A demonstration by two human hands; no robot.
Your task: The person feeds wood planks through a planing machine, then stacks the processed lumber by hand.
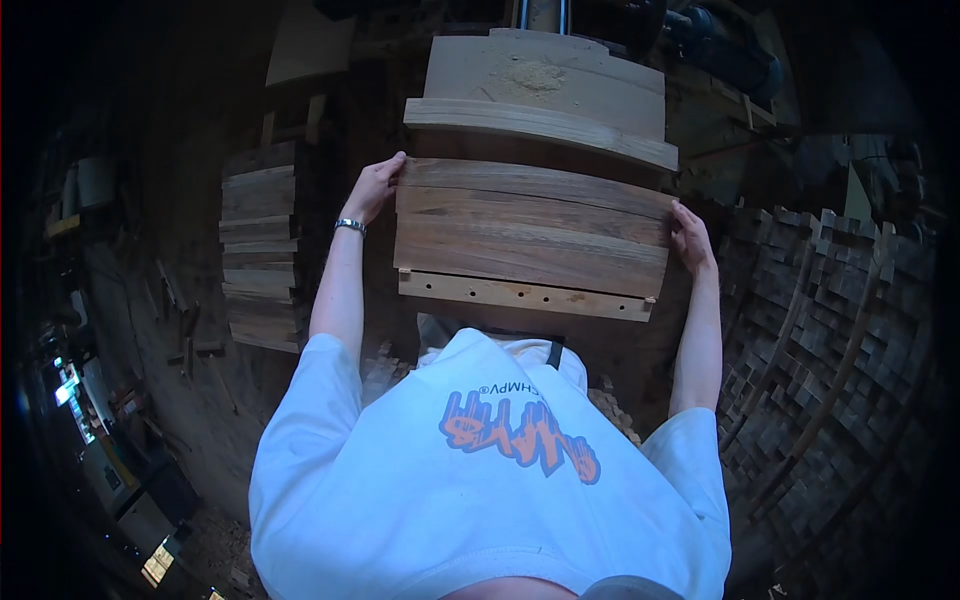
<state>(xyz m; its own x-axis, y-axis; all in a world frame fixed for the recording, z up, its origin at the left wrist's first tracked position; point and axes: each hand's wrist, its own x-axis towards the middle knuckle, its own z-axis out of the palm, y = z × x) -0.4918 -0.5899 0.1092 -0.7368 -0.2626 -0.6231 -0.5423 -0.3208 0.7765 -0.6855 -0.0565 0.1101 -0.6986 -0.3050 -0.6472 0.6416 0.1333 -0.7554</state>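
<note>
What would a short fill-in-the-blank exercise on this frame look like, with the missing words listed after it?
1. The boards between the left hand and the right hand are made of ____.
2. The metal wristband is on the ____ wrist.
3. The strip with dark round marks is ____ (paler/darker) than the boards.
4. The shirt bears large lettering filled in ____.

Missing words: wood; left; paler; orange.

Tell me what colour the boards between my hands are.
The boards are brown, with lighter and darker streaks, as the head view, the only one, shows.
</note>
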